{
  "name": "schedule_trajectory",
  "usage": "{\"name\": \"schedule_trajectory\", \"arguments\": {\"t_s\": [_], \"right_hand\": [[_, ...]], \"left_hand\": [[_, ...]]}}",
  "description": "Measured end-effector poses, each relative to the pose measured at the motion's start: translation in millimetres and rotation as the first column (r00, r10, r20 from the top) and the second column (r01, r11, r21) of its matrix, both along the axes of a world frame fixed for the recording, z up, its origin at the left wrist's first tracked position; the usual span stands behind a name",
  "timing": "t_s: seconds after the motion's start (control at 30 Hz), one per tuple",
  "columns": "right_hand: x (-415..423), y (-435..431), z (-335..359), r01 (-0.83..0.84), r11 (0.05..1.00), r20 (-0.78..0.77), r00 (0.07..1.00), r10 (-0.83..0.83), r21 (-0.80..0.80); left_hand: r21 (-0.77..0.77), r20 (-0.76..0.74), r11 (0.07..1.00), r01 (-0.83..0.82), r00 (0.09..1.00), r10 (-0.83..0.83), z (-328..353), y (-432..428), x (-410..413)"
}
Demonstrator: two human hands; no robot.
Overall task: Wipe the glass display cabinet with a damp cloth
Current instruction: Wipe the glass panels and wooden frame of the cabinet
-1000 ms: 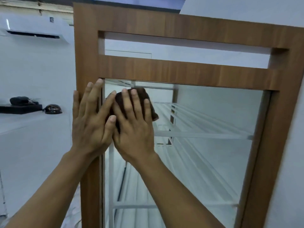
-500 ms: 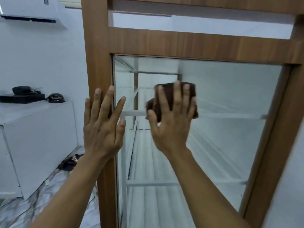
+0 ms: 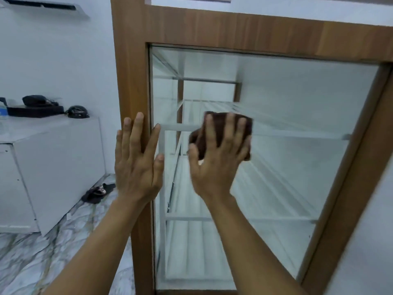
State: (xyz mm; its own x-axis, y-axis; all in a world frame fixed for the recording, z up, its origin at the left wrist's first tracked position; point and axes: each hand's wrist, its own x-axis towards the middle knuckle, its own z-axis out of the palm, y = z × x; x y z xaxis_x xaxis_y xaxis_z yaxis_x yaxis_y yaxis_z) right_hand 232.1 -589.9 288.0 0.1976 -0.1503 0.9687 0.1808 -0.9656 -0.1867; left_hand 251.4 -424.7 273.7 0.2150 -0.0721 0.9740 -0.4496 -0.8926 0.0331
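Observation:
The glass display cabinet has a brown wooden frame (image 3: 131, 77) around a tall glass pane (image 3: 297, 128), with white shelves visible behind it. A dark brown cloth (image 3: 221, 124) lies flat against the glass near the pane's left middle. My right hand (image 3: 217, 158) presses the cloth onto the glass with spread, straight fingers. My left hand (image 3: 138, 160) rests flat on the left upright of the frame, its fingers straight and its thumb over the glass edge. Most of the cloth is covered by my right hand.
A white low cabinet (image 3: 63, 158) stands to the left, with a black box (image 3: 34, 110) and a dark round object (image 3: 77, 112) on top. Dark sandals (image 3: 97, 191) lie on the marbled floor (image 3: 42, 252). An air conditioner (image 3: 42, 5) hangs high on the left wall.
My right hand has slid the cloth from the pane's top left corner to the right and down. My left hand has stayed on the frame, and the view has tilted downward.

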Motion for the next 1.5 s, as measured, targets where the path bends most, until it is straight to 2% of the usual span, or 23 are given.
{"name": "schedule_trajectory", "arguments": {"t_s": [0.07, 0.13, 0.27, 0.37, 0.43, 0.47, 0.53, 0.6, 0.63, 0.7, 0.77, 0.83, 0.87, 0.93, 1.0, 1.07, 1.1, 1.17, 1.23, 1.3, 1.33, 1.4, 1.5], "right_hand": [[0, 34, -33, -0.115, 0.935, -0.107, 0.991, 0.084, -0.336], [-1, 24, -64, -0.114, 0.914, -0.145, 0.988, 0.062, -0.388], [-16, -79, -94, 0.058, 0.998, -0.113, 0.992, -0.059, -0.012], [-18, -160, -78, 0.204, 0.91, -0.023, 0.978, -0.21, 0.36], [-16, -164, -58, 0.193, 0.847, 0.012, 0.973, -0.229, 0.496], [-16, -150, -49, 0.167, 0.874, 0.025, 0.979, -0.201, 0.457], [-16, -101, -48, 0.054, 0.994, -0.035, 0.998, -0.051, 0.092], [-20, -67, -61, -0.101, 0.93, -0.166, 0.985, 0.044, -0.354], [-21, -68, -65, -0.138, 0.887, -0.19, 0.98, 0.058, -0.441], [-20, -100, -57, -0.101, 0.941, -0.139, 0.989, 0.058, -0.322], [-17, -144, -26, 0.057, 0.998, -0.02, 0.998, -0.057, 0.028], [-15, -173, 19, 0.128, 0.917, 0.054, 0.986, -0.16, 0.377], [-14, -169, 39, 0.122, 0.883, 0.072, 0.982, -0.173, 0.452], [-9, -130, 59, 0.1, 0.945, 0.073, 0.989, -0.129, 0.313], [-9, -73, 51, -0.001, 0.993, 0.015, 1.0, 0.003, -0.122], [-9, -38, 29, -0.105, 0.871, -0.069, 0.994, 0.081, -0.48], [-7, -37, 19, -0.123, 0.836, -0.078, 0.992, 0.096, -0.534], [-3, -60, 13, -0.126, 0.899, -0.052, 0.992, 0.115, -0.42], [-5, -89, 23, -0.019, 0.99, 0.001, 1.0, 0.019, -0.139], [-7, -96, 54, 0.068, 0.991, 0.015, 0.997, -0.07, 0.114], [-6, -87, 72, 0.072, 0.985, 0.014, 0.997, -0.075, 0.16], [-2, -52, 96, 0.025, 0.999, 0.014, 1.0, -0.026, 0.032], [3, -9, 94, -0.067, 0.921, -0.029, 0.998, 0.061, -0.384]], "left_hand": [[-0.001, 0.001, 1.0, -0.011, 1.0, 0.011, -4, -1, 0], [0.015, -0.017, 0.999, -0.034, 0.999, 0.034, -16, 0, -2], [0.088, -0.049, 0.994, -0.057, 0.997, 0.061, -49, -2, -5], [0.092, -0.077, 0.994, -0.061, 0.995, 0.068, -64, -13, -9], [0.059, -0.131, 0.995, -0.079, 0.988, 0.087, -69, -28, -15], [0.043, -0.155, 0.995, -0.086, 0.984, 0.092, -71, -37, -18], [0.023, -0.187, 0.995, -0.098, 0.977, 0.101, -70, -55, -23], [-0.009, -0.217, 0.993, -0.118, 0.97, 0.114, -65, -69, -25], [-0.031, -0.233, 0.992, -0.126, 0.966, 0.115, -63, -72, -26], [-0.047, -0.25, 0.991, -0.128, 0.962, 0.112, -60, -74, -27], [-0.025, -0.248, 0.99, -0.137, 0.961, 0.127, -59, -70, -27], [-0.002, -0.236, 0.988, -0.156, 0.96, 0.152, -52, -66, -25], [0.002, -0.229, 0.986, -0.168, 0.96, 0.164, -46, -65, -24], [0.016, -0.207, 0.982, -0.189, 0.96, 0.188, -30, -63, -21], [0.032, -0.178, 0.977, -0.209, 0.961, 0.212, -15, -64, -18], [0.023, -0.172, 0.975, -0.219, 0.96, 0.22, -14, -61, -17], [0.018, -0.174, 0.976, -0.216, 0.961, 0.216, -19, -58, -18], [0.032, -0.177, 0.978, -0.207, 0.962, 0.21, -30, -49, -18], [0.054, -0.176, 0.979, -0.196, 0.963, 0.203, -33, -41, -17], [0.059, -0.154, 0.978, -0.198, 0.967, 0.205, -24, -38, -15], [0.055, -0.141, 0.979, -0.197, 0.969, 0.203, -16, -38, -13], [0.032, -0.112, 0.981, -0.19, 0.975, 0.192, 0, -37, -11], [-0.017, -0.086, 0.984, -0.179, 0.98, 0.177, 13, -32, -6]]}}
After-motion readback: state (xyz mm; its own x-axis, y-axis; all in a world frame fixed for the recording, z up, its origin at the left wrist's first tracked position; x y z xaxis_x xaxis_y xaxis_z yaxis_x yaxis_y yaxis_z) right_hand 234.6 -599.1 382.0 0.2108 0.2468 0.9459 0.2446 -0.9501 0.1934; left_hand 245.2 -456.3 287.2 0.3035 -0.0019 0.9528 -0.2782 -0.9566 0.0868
